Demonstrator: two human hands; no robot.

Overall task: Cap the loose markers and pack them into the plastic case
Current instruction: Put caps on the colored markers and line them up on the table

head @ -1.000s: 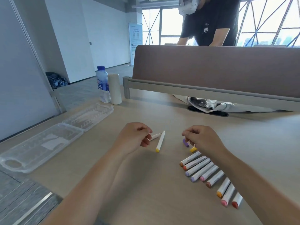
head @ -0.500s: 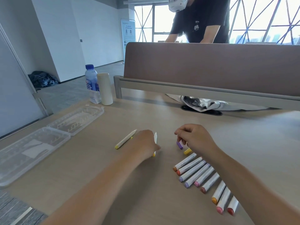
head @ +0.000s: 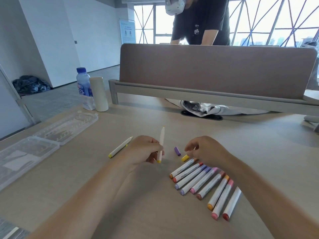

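Observation:
My left hand (head: pixel 144 150) grips a white marker with a yellow end (head: pixel 162 141), held nearly upright just above the table, tip uncapped. A second white and yellow marker (head: pixel 120 147) lies to its left. My right hand (head: pixel 206 151) hovers with loosely curled fingers over a loose yellow cap (head: pixel 184 158), and a purple cap (head: pixel 177 150) lies beside it. I see nothing held in that hand. A row of several capped markers (head: pixel 202 182) lies under my right wrist. The clear plastic case (head: pixel 34 144) lies open at the table's left.
A water bottle (head: pixel 83 87) and a cream cylinder (head: pixel 99 94) stand at the back left. A brown desk divider (head: pixel 215 69) crosses the far edge, with grey cloth (head: pixel 207 108) under it. A person in black stands behind it.
My left hand laid one marker down on its left, then took hold of the yellow-ended marker and lifted it upright. My right hand stayed over the caps.

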